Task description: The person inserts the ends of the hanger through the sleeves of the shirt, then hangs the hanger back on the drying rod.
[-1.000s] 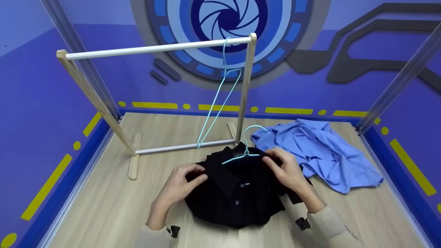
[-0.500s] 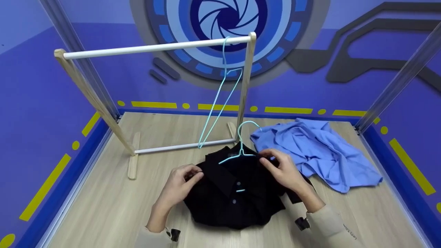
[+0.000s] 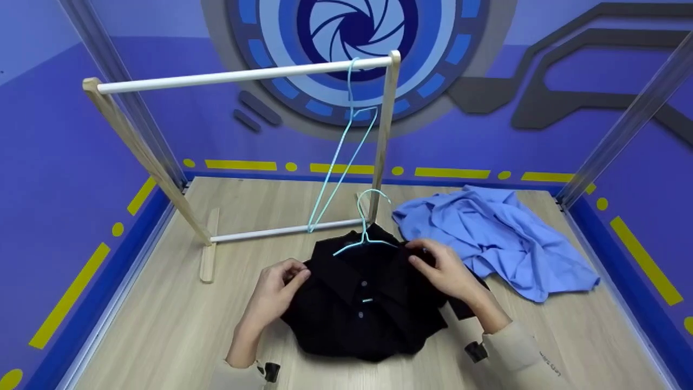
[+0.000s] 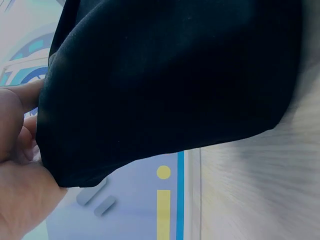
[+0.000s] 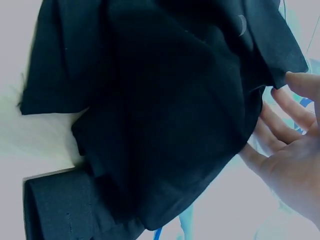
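A black buttoned shirt lies bunched in front of me in the head view. Inside its collar sits a light-blue wire hanger, its hook standing above the neckline. My left hand pinches the cloth at the left shoulder between thumb and fingers. On the other side my right hand pinches it near the collar, beside the hanger's right arm. Black fabric fills much of the left wrist view and hides those fingertips. In the right wrist view, the thumb of the right hand touches the collar edge.
A wooden rack with a white top bar stands behind and to the left. Another light-blue hanger hangs near its right end. To the right lies a crumpled blue garment. Patterned blue walls surround the wooden tabletop.
The hanger and the shirt's collar have shifted left, and the shirt front looks more spread. My left hand has moved a little left with the cloth. The right hand has barely moved.
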`<state>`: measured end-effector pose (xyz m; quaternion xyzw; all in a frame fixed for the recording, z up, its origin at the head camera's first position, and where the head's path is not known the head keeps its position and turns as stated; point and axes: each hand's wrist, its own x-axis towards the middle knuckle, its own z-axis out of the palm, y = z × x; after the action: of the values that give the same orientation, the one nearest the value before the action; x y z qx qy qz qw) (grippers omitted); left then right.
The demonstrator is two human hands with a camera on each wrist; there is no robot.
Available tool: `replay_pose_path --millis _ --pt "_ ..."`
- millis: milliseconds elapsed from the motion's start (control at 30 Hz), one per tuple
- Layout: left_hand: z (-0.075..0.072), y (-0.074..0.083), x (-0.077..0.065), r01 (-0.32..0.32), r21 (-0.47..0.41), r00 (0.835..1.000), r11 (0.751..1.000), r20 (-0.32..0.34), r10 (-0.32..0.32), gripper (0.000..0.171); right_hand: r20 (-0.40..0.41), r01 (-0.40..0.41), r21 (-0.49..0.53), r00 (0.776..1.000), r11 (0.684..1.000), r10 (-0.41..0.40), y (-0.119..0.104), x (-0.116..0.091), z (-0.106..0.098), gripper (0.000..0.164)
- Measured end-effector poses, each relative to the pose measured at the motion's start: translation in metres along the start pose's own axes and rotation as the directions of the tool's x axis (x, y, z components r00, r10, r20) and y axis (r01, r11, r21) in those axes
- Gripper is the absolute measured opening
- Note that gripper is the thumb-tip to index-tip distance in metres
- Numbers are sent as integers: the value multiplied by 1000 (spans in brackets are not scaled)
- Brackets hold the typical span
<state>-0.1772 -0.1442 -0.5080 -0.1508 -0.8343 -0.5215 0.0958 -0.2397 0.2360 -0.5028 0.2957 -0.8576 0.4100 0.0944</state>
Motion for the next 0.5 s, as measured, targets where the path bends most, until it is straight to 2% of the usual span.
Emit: replay_pose_path --millis 167,300,500 --pt "-1 -4 -1 19 29 998 999 -55 -17 8 21 -15 -1 1000 1000 15 3 -2 -1 24" --pt "-3 -4 -3 76 26 993 997 -91 -73 8 29 -36 0 999 999 36 7 -4 -1 29" --pt "-8 -3 -4 138 41 981 990 -142 -131 11 21 -67 -64 997 996 68 12 -9 1 39"
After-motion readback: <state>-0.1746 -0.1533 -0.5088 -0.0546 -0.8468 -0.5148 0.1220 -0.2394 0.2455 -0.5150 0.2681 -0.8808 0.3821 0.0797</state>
